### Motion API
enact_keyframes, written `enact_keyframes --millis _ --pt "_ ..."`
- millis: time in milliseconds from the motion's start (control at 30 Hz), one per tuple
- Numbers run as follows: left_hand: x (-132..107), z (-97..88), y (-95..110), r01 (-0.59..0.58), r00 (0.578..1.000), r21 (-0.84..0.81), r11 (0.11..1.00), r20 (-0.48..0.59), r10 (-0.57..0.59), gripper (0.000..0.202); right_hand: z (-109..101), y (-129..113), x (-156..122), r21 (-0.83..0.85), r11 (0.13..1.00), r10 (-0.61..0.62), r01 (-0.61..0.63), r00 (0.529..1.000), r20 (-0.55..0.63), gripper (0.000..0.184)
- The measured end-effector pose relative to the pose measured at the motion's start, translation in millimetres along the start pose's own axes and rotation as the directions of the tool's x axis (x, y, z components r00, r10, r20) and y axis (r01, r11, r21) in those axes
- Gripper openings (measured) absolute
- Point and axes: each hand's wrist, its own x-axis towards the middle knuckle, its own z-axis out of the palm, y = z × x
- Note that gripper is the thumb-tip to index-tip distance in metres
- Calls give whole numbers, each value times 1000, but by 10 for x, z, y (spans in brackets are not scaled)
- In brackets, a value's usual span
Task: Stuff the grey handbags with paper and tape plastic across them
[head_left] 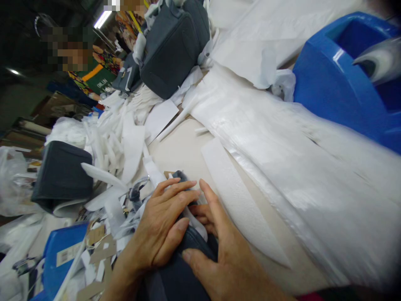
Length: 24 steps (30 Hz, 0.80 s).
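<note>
While our left hand lies flat on the dark grey bag at the near edge of the table, its fingers are held close together and stretched forward, the thumb pressed down on the bag's upper seam. Our right hand rests just beside it, fingers loosely spread, the thumb touching the bag's rim and the other fingers partly tucked toward the white paper that pokes from the opening. Neither hand is pinching anything that we can see.

To do this well, we judge it best to keep the left palm steady so the bag does not slide, and let the right fingers work the paper in evenly, without creasing the seam.

A long white foam strip lies just right of the hands; a blue bin stands well apart, and more grey bags sit at the far end.

As for writing, a tag on the blue tray at the lower left carries print too small to read, and a person's green top at the far left shows white letters, seemingly "ONLON", though we cannot be sure.
</note>
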Motion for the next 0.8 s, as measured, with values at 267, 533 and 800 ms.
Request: enact_keyframes --millis 267,533,800 --pt "18 65 -34 -46 999 -88 995 -26 44 26 -282 -144 -34 -378 859 -308 345 938 157 53" --pt "-82 23 -51 -54 995 -152 987 -89 41 31 -578 -198 196 -923 378 -409 71 907 -98 52" --pt "-132 -11 -45 -54 988 -152 987 -148 32 31 -506 -152 286 -937 347 -336 32 937 -93 66"
